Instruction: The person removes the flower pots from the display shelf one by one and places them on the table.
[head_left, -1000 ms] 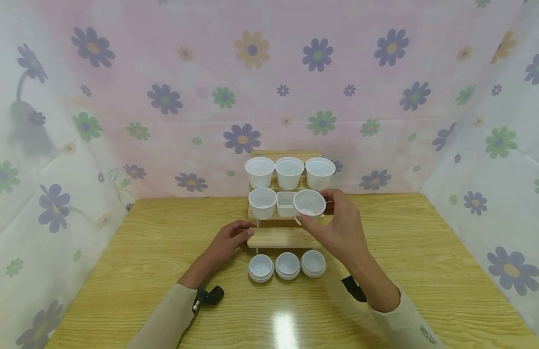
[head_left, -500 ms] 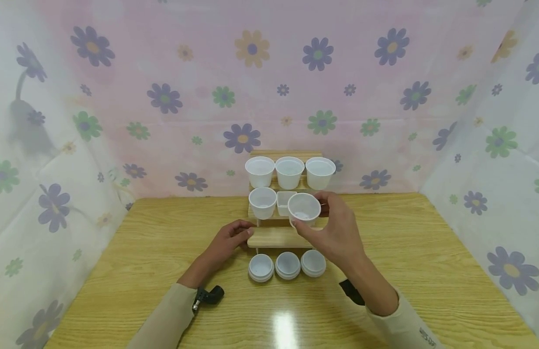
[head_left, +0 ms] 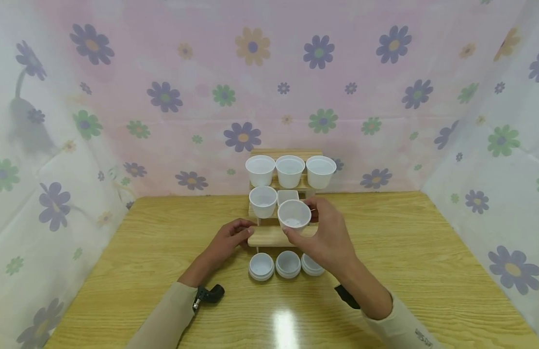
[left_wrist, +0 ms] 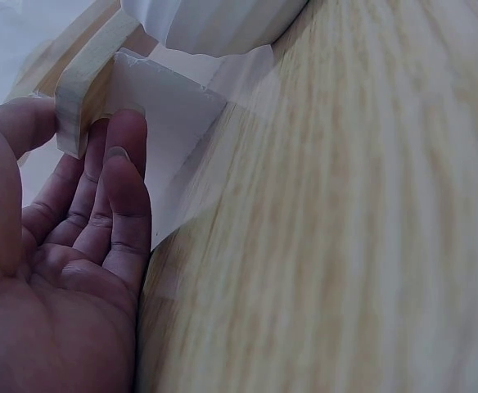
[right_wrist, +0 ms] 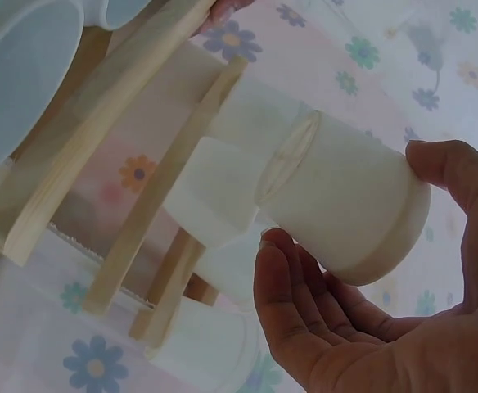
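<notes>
In the head view, my right hand (head_left: pixel 328 237) pinches a white round plastic cup (head_left: pixel 294 214) between thumb and fingers, its open top tilted toward the head camera. The right wrist view shows this cup (right_wrist: pixel 349 196) raised off the shelves, apart from the wooden boards. A tiered wooden stand (head_left: pixel 269 237) stands in the middle of the table. My left hand (head_left: pixel 232 237) grips the left end of its lowest board, thumb above and fingers beneath, as the left wrist view shows the board end (left_wrist: pixel 75 102). On the middle tier, a square white cup (head_left: pixel 288 195) is partly hidden behind the held cup.
Three larger white cups (head_left: pixel 290 172) line the top tier. Another round cup (head_left: pixel 263 202) sits at the middle tier's left. Three low white jars (head_left: pixel 261 266) stand on the wood-grain table (head_left: pixel 164 228) before the stand. A flowered cloth (head_left: pixel 186 131) hangs behind and at both sides.
My right hand has carried the cup leftward and down from the right end of the middle tier to over the lowest board. My left hand has stayed on the board end.
</notes>
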A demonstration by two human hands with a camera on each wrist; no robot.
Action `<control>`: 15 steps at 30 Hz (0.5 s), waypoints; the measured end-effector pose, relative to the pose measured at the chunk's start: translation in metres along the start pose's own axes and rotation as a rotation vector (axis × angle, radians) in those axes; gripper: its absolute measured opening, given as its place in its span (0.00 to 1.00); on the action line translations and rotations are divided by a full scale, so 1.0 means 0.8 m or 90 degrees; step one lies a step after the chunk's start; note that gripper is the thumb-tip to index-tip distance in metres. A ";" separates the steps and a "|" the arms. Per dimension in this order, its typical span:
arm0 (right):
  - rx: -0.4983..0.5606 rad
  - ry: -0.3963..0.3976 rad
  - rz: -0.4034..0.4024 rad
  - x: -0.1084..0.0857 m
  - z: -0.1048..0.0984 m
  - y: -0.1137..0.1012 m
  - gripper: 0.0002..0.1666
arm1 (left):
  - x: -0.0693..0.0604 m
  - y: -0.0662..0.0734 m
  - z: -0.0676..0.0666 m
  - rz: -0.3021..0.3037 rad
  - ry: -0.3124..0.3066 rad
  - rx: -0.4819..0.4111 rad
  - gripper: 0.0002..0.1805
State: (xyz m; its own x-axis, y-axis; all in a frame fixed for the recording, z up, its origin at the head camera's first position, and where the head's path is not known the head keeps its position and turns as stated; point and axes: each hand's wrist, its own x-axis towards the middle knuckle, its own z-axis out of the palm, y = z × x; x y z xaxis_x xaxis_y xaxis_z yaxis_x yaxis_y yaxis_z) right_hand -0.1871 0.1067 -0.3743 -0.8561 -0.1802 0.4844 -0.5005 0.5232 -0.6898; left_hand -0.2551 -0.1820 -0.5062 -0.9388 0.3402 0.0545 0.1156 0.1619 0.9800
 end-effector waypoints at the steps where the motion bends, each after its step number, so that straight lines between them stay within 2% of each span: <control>1: 0.001 -0.005 0.001 0.000 0.001 0.000 0.39 | 0.000 0.001 0.000 0.001 0.001 -0.001 0.20; 7: 0.011 -0.023 -0.002 -0.002 0.008 -0.002 0.40 | 0.002 0.000 0.001 0.000 0.004 -0.001 0.19; 15: -0.013 -0.044 -0.005 -0.007 0.016 0.000 0.41 | 0.001 -0.001 0.001 0.008 -0.001 0.008 0.21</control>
State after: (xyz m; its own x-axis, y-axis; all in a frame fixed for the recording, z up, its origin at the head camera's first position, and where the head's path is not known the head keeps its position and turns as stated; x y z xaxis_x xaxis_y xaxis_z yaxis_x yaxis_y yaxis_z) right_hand -0.1843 0.0968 -0.3841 -0.8590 -0.2411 0.4517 -0.5057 0.5378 -0.6745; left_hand -0.2561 -0.1814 -0.5072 -0.9369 0.3432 0.0663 0.1311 0.1692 0.9768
